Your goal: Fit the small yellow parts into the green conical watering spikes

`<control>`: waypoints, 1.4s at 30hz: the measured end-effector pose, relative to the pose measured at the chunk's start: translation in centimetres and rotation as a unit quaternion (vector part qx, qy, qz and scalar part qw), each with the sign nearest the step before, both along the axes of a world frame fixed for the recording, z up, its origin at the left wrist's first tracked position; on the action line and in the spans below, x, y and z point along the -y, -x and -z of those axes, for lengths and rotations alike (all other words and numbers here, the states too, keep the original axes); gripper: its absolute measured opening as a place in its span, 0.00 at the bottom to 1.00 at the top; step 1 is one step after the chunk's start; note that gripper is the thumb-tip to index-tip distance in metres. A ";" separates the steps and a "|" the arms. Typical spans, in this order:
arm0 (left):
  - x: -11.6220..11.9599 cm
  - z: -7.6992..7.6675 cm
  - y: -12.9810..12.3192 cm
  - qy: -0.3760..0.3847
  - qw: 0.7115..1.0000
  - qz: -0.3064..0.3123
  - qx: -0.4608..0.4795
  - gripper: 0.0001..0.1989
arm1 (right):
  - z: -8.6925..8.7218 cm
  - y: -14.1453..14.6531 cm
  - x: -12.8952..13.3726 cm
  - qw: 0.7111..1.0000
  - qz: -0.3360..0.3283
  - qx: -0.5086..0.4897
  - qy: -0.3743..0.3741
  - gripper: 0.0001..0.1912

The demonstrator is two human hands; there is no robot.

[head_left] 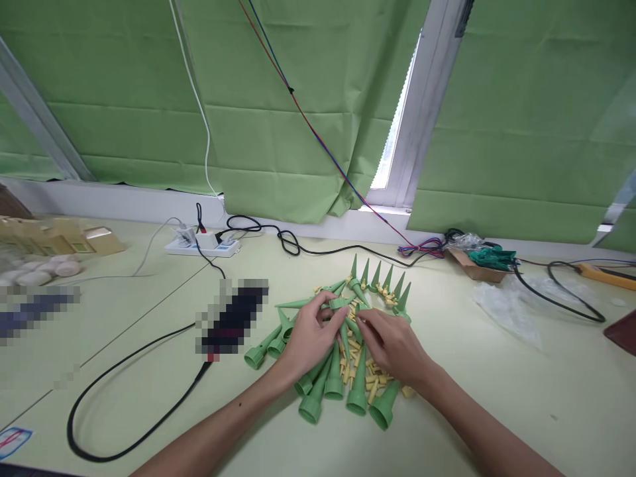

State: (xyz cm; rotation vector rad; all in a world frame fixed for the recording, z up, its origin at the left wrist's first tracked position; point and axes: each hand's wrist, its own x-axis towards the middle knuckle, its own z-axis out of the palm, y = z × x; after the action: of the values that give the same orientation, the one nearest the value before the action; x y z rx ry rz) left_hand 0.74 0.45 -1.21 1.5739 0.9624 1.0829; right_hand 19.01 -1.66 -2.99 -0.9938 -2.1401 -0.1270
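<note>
Over a pile of green plastic cones, my left hand [314, 331] is closed on a green cone [344, 331] whose tip points down. My right hand [390, 334] is beside it on the right, its fingers pinched near the cone; what lies between those fingertips is too small to make out. Below and around both hands lie more green cones [336, 381] with wide open ends toward the front, mixed with small yellow pieces [373, 374]. Behind the hands, several green spikes [376, 276] stand upright in a curved row, with yellow pieces at their bases.
A blurred dark device [236, 321] with a black cable lies left of the pile. A power strip [203, 247] sits near the wall. At the right are a cardboard box [479, 268] and clear plastic bags [509, 308]. Small boxes [59, 237] stand far left.
</note>
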 end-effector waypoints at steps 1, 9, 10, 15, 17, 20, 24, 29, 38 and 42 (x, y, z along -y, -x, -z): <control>0.0 0.0 0.0 -0.006 1.000 -0.011 -0.003 0.13 | 0.1 -0.1 -0.1 1.000 0.004 0.017 0.009 0.08; 0.1 -0.2 0.2 -0.025 0.998 -0.029 -0.043 0.13 | 0.4 0.3 0.2 0.985 -0.002 0.147 0.091 0.07; 0.1 -0.2 0.2 -0.024 0.998 -0.027 -0.046 0.13 | 0.4 0.3 0.2 0.983 -0.001 0.156 0.096 0.07; 0.1 -0.2 0.2 -0.021 0.998 -0.029 -0.047 0.14 | 0.4 0.2 0.1 0.978 0.027 0.177 0.107 0.07; 0.2 -0.2 0.2 -0.021 0.998 -0.028 -0.049 0.14 | 0.4 0.2 0.1 0.976 0.036 0.182 0.109 0.07; 0.2 -0.2 0.1 -0.020 0.998 -0.024 -0.048 0.14 | 0.4 0.3 0.1 0.974 0.048 0.188 0.115 0.08; 0.1 0.0 0.1 -0.032 0.997 -0.024 -0.068 0.14 | 0.4 0.6 0.3 0.972 0.060 0.194 0.115 0.08; 0.5 -0.4 0.1 -0.099 0.985 -0.041 -0.136 0.12 | 0.4 0.9 0.2 0.970 0.069 0.198 0.119 0.07; 0.9 -1.1 0.1 -0.163 0.969 -0.044 -0.179 0.10 | 0.3 1.1 0.4 0.969 0.074 0.202 0.119 0.07; 1.0 -1.1 0.0 -0.164 0.969 -0.042 -0.181 0.11 | 0.4 1.1 0.3 0.970 0.073 0.202 0.112 0.08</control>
State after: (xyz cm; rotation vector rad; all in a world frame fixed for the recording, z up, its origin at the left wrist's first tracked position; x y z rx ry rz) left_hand 0.75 -0.50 -0.16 2.0691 1.1421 1.0744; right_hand 17.88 -1.94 -3.38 -1.3532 -2.4871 -0.1739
